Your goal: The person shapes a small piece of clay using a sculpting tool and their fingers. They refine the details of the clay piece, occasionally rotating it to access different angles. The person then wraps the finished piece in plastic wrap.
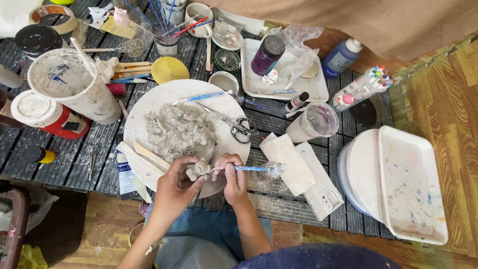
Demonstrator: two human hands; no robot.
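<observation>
Fingers of the left hand (174, 187) curl snugly around a small clay figure (197, 168), right at the near rim of the round white board (149, 102). Just beside it, the right hand (231, 174) pinches a blue-handled tool (251, 168), tip touching the figure. A clay heap (177, 130) fills mid-board and scissors (234, 124) lie by its right edge; bare slats (269, 192) lie beyond.

Your left hand (175, 185) curls, fingers bent inward toward your right hand (233, 173), which pinches closed just beside it; both forearms rise from the desk's near edge.
</observation>
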